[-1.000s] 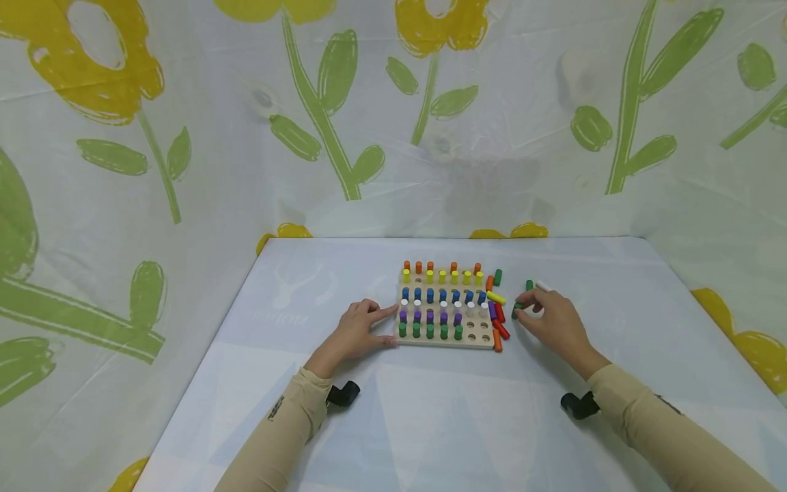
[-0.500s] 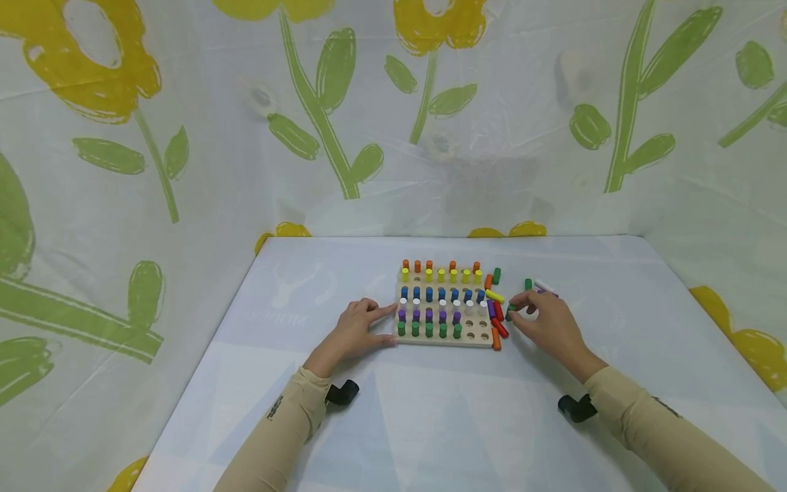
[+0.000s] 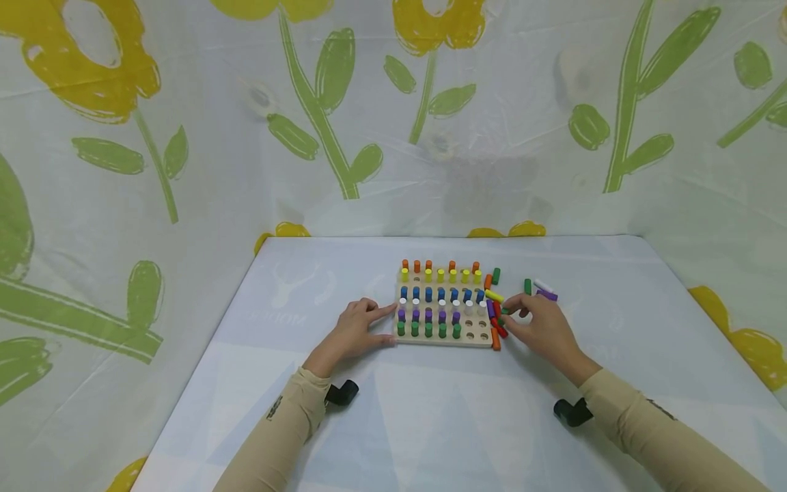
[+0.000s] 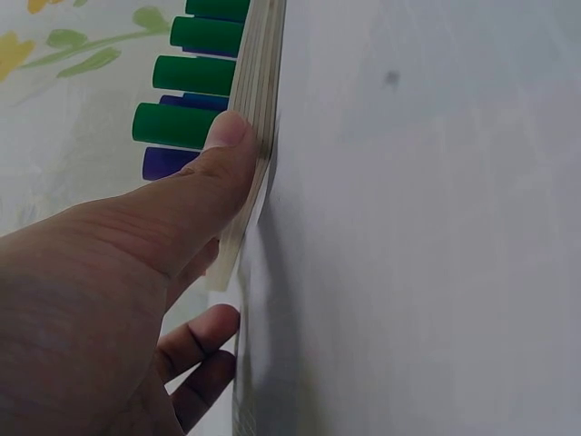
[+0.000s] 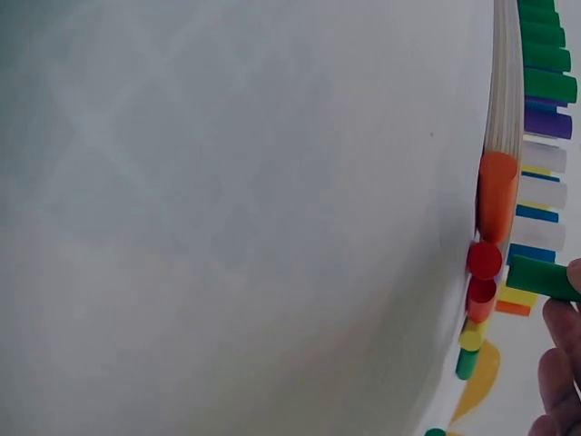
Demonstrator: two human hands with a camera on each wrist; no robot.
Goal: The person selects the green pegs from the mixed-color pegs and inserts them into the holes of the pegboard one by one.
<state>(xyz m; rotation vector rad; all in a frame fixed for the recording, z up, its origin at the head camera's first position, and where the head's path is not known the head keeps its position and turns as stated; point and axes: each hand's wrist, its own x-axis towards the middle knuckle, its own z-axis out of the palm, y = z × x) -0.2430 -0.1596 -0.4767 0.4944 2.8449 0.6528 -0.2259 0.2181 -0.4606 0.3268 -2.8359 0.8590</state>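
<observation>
A wooden pegboard (image 3: 443, 344) stands on the table with rows of coloured pegs upright in its holes. At its left end, my left hand (image 3: 355, 331) touches the edge with thumb and forefinger held fairly straight and spread apart. The left wrist view shows that thumb (image 4: 204, 186) against the board's side, beside a green peg (image 4: 177, 125). My right hand (image 3: 547, 328), just right of the board, pinches a green peg (image 5: 540, 277) between thumb and fingers. In the right wrist view this peg is off the table, above loose red pegs (image 5: 484, 261).
Along the board's right edge lie loose pegs: an orange peg (image 3: 496, 339), a yellow peg (image 3: 494, 296), a green peg (image 3: 496, 276) and others. Farther right lie another green peg (image 3: 527, 286), a white peg (image 3: 544, 285) and a purple peg (image 3: 547, 295). A flower-printed curtain (image 3: 504, 137) rises behind.
My right hand has moved left toward the board with the green peg, uncovering the purple peg behind it. My left hand keeps its place at the board's edge.
</observation>
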